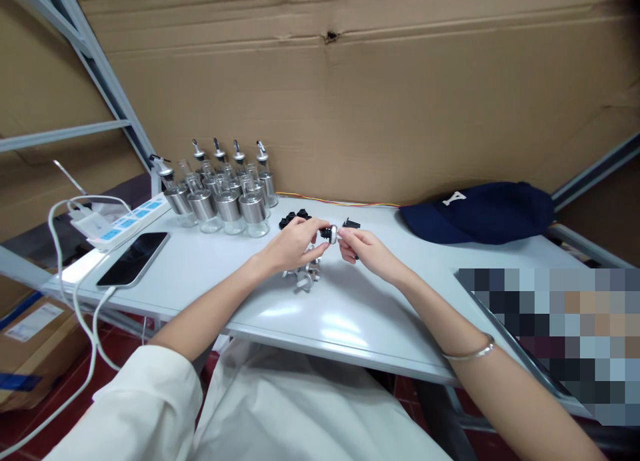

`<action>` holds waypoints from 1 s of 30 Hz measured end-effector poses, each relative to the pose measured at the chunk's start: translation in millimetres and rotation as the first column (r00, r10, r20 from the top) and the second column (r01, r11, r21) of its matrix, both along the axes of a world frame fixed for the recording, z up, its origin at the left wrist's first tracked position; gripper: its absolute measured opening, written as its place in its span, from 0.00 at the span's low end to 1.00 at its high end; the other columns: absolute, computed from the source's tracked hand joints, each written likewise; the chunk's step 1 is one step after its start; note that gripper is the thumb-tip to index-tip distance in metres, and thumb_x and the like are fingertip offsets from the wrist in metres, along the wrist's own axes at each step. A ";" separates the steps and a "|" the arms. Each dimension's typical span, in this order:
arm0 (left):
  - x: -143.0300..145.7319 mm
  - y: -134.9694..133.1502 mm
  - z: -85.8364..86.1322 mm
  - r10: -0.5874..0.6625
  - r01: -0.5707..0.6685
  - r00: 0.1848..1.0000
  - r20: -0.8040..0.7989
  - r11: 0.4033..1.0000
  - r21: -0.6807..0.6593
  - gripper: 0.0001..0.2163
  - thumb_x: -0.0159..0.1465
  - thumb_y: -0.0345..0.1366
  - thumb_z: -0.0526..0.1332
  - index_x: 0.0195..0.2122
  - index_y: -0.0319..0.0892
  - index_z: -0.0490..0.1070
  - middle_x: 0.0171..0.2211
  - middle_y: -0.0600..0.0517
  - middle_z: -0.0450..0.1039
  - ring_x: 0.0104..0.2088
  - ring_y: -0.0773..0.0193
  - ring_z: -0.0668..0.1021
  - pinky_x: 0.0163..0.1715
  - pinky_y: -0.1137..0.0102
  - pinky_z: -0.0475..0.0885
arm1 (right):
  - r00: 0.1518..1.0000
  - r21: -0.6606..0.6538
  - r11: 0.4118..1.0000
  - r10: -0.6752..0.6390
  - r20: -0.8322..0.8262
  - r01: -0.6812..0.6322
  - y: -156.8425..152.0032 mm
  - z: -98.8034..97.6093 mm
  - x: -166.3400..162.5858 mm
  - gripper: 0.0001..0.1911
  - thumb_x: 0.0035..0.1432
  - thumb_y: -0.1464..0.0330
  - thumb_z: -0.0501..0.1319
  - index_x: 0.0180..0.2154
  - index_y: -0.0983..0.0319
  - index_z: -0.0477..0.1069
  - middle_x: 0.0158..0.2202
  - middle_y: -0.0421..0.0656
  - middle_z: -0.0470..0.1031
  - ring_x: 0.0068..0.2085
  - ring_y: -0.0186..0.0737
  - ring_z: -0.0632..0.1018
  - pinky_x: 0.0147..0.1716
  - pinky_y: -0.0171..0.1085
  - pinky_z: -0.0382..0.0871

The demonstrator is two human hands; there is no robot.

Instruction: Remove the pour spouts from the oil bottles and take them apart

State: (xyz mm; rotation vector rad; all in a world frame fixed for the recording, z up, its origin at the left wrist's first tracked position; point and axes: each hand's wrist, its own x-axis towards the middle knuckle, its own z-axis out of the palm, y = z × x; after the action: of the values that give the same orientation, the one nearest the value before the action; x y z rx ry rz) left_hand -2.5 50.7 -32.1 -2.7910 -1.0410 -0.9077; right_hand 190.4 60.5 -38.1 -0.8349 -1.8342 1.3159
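Observation:
Between my hands, above the table, is a bottle pourer (332, 234) with a black ribbed stopper and a silver collar. My left hand (299, 242) grips its black end with thumb and fingers. From the other side, my right hand (364, 249) pinches the silver end, its fingers curled. Below my left hand lies a small heap of silver pourer parts (304, 278), partly covered by the hand. Black stoppers (294, 217) lie just behind that hand. Another small black piece (351, 224) shows behind my right hand.
Several glass bottles with steel sleeves (229, 208) stand at the back left, some with pourers fitted. A power strip (131, 221) with white cables and a phone (134, 258) lie at the left. A navy cap (480, 214) rests at the back right; a blurred-out panel (560, 334) is at the right.

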 end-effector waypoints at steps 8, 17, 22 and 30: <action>0.8 1.3 -2.0 0.010 -0.011 0.999 -0.034 1.000 -0.014 0.11 0.65 0.37 0.51 0.46 0.38 0.63 0.36 0.49 0.72 0.32 0.65 0.74 0.45 0.65 0.64 | 0.997 -0.135 0.989 0.054 -0.055 -0.061 -4.4 6.7 0.7 0.28 0.52 0.46 0.57 0.20 0.59 0.50 0.19 0.32 0.47 0.21 0.28 0.54 0.21 0.33 0.52; 1.0 3.6 -6.3 -0.022 0.027 0.995 -0.098 0.998 0.056 0.13 0.68 0.39 0.45 0.46 0.38 0.63 0.38 0.46 0.73 0.36 0.63 0.74 0.44 0.66 0.63 | 0.977 -0.369 0.912 0.125 -0.172 -0.182 -10.5 12.7 3.7 0.24 0.51 0.51 0.62 0.21 0.61 0.55 0.19 0.32 0.50 0.20 0.27 0.54 0.21 0.33 0.48; -0.9 3.7 -3.4 -0.033 0.043 0.995 -0.091 0.993 0.111 0.19 0.70 0.41 0.37 0.47 0.38 0.62 0.38 0.45 0.73 0.37 0.63 0.73 0.42 0.67 0.63 | 0.956 -0.406 0.867 0.233 -0.179 -0.288 -11.9 13.7 4.6 0.21 0.51 0.51 0.62 0.26 0.64 0.65 0.16 0.31 0.50 0.20 0.27 0.53 0.22 0.33 0.44; -7.4 9.6 1.2 0.006 0.044 0.985 -0.173 0.959 0.280 0.24 0.69 0.45 0.34 0.45 0.38 0.64 0.35 0.45 0.72 0.36 0.62 0.73 0.41 0.66 0.62 | 0.964 -0.340 0.908 0.192 -0.183 -0.245 -15.4 12.7 -0.6 0.22 0.50 0.51 0.63 0.26 0.64 0.64 0.16 0.30 0.48 0.19 0.26 0.52 0.21 0.33 0.42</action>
State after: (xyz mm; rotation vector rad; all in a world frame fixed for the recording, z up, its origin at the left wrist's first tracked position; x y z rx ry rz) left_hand -9.9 60.3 -30.9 -2.5889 -0.7912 -0.7329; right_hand 189.8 45.1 -25.4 -0.7068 -1.6299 1.8479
